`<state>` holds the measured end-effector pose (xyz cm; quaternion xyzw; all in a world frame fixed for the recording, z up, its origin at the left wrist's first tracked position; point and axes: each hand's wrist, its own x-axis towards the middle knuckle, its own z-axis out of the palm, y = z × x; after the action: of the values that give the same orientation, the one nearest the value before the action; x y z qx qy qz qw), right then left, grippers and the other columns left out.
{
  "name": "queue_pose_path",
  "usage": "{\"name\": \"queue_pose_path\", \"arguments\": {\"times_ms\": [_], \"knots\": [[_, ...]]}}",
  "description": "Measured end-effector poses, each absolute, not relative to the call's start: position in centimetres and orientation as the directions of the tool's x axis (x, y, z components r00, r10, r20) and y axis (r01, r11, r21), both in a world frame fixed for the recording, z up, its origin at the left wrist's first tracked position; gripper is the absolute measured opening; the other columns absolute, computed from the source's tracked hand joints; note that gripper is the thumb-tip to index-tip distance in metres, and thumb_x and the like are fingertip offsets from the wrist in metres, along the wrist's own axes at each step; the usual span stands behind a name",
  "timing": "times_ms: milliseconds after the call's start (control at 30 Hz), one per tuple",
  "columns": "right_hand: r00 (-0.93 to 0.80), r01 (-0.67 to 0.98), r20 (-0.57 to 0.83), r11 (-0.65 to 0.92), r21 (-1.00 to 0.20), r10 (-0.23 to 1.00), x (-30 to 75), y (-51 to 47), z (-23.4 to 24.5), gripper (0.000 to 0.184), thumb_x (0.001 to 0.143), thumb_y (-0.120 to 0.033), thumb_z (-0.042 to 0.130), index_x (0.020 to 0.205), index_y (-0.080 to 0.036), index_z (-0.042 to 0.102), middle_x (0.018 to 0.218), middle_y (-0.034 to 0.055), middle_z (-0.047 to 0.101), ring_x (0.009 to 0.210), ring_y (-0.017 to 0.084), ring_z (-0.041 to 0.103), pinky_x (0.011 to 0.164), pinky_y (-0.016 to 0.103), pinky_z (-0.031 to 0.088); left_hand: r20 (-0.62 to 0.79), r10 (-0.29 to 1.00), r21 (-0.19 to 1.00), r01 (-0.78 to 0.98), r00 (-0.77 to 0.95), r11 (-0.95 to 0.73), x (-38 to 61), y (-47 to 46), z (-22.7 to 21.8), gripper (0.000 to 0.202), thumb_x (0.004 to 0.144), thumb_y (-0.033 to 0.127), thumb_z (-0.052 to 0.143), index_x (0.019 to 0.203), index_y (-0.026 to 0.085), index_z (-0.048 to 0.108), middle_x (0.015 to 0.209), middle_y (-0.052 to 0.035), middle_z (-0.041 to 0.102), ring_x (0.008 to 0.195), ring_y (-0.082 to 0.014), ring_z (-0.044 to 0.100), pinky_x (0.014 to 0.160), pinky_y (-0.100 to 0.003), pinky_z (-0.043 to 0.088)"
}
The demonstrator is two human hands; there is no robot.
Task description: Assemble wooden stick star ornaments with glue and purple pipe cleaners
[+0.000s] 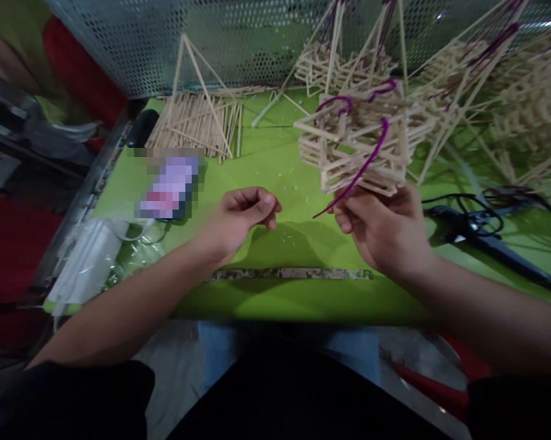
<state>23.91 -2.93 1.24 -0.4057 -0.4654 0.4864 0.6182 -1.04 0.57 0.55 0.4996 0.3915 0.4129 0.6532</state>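
Over the green table, my right hand (378, 223) is closed on the lower edge of a lattice frame of stacked wooden sticks (397, 143). A purple cord (367, 160) loops through this stick frame, and its loose end hangs down beside my right fingers. To the left, apart from the frame, my left hand (243, 217) has its thumb pressed to its curled fingers. Whether anything small is pinched there I cannot make out. Below and between both hands lies a flat, worn strip (293, 273) along the table's front part.
A pile of loose sticks (197, 122) lies at the back left, near a phone (172, 183) and a white power bank or box (89, 256). Black-handled pliers or cutters (495, 244) lie at right. More stick frames (527, 110) crowd the back right before a perforated metal panel (202, 43).
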Motion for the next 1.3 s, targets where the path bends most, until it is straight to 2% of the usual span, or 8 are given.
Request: {"name": "queue_pose_path", "arguments": {"times_ms": [133,200,300,400,500,767,967,1300], "knots": [[-0.02,-0.262,0.143,0.133,-0.956,0.99,23.6,-3.4,1.0,0.037,0.092,-0.052,0.111,0.092,-0.03,0.081,0.079,-0.001,0.068,0.063,0.015,0.053,0.05,0.034,0.048,-0.064,0.928,0.975,-0.174,0.367,0.136,-1.1,0.7,0.4,0.029,0.077,0.021,0.108,0.1,0.021,0.09,0.101,-0.0051,0.089,0.094,-0.0177,0.081,0.088,-0.029,0.062],[-0.089,-0.29,0.131,0.101,-0.952,0.987,23.6,-3.5,0.9,0.042,0.091,-0.057,0.112,0.091,-0.029,0.08,0.079,-0.0012,0.068,0.064,0.015,0.055,0.051,0.033,0.05,-0.062,0.912,0.952,-0.249,0.405,0.175,-1.1,0.7,0.5,0.036,0.074,0.02,0.107,0.107,0.022,0.092,0.114,-0.0067,0.093,0.102,-0.0209,0.085,0.091,-0.032,0.064],[-0.207,-0.292,0.134,0.069,-0.954,0.969,23.7,-3.3,0.8,0.044,0.094,-0.058,0.111,0.09,-0.026,0.081,0.08,-0.0006,0.07,0.063,0.014,0.058,0.052,0.031,0.052,-0.039,0.89,0.916,-0.34,0.455,0.214,-1.1,0.5,0.7,0.043,0.088,0.052,0.105,0.116,0.023,0.091,0.117,-0.0098,0.093,0.1,-0.0257,0.086,0.092,-0.039,0.067],[-0.317,-0.232,0.123,0.049,-0.972,0.941,24.0,-2.8,0.6,0.042,0.094,-0.049,0.113,0.091,-0.023,0.08,0.078,-0.0013,0.07,0.062,0.013,0.06,0.053,0.03,0.054,0.003,0.888,0.926,-0.335,0.461,0.171,-1.2,0.3,0.8,0.07,0.097,0.089,0.09,0.119,0.023,0.09,0.112,-0.0119,0.092,0.098,-0.0289,0.087,0.09,-0.043,0.07],[-0.354,-0.175,0.109,0.048,-0.983,0.929,24.3,-2.2,0.4,0.044,0.092,-0.046,0.114,0.089,-0.023,0.076,0.075,-0.0017,0.069,0.063,0.014,0.063,0.056,0.029,0.057,0.005,0.908,0.952,-0.281,0.419,0.124,-1.2,0.2,0.6,0.084,0.096,0.104,0.08,0.118,0.023,0.088,0.108,-0.0136,0.091,0.103,-0.0316,0.089,0.088,-0.043,0.07],[-0.396,-0.095,0.086,0.053,-0.994,0.914,24.3,-2.0,0.4,0.043,0.091,-0.05,0.114,0.091,-0.024,0.08,0.076,-0.0001,0.072,0.063,0.016,0.062,0.057,0.031,0.057,-0.062,0.923,0.954,-0.248,0.38,0.167,-0.9,0.5,0.3,0.064,0.092,0.083,0.101,0.102,0.022,0.084,0.097,-0.0087,0.09,0.088,-0.0242,0.085,0.084,-0.038,0.072],[-0.377,-0.041,0.068,0.056,-0.998,0.924,24.3,-1.8,1.1,0.048,0.086,-0.056,0.115,0.085,-0.023,0.08,0.073,-0.0003,0.071,0.063,0.015,0.054,0.055,0.03,0.049,-0.114,0.923,0.941,-0.258,0.366,0.219,-0.6,0.3,0.6,0.06,0.085,0.071,0.111,0.102,0.019,0.087,0.097,-0.0082,0.091,0.084,-0.02,0.083,0.083,-0.034,0.072],[-0.272,0.093,-0.004,0.022,-0.995,0.962,26.7,-0.5,2.0,0.044,0.08,-0.053,0.118,0.096,-0.023,0.092,0.082,0.0019,0.077,0.067,0.014,0.061,0.058,0.029,0.05,-0.104,0.947,0.944,-0.269,0.305,0.19,-0.9,0.5,0.1,0.057,0.092,0.069,0.105,0.107,0.02,0.082,0.097,-0.0075,0.089,0.09,-0.0225,0.087,0.088,-0.036,0.075]]}}
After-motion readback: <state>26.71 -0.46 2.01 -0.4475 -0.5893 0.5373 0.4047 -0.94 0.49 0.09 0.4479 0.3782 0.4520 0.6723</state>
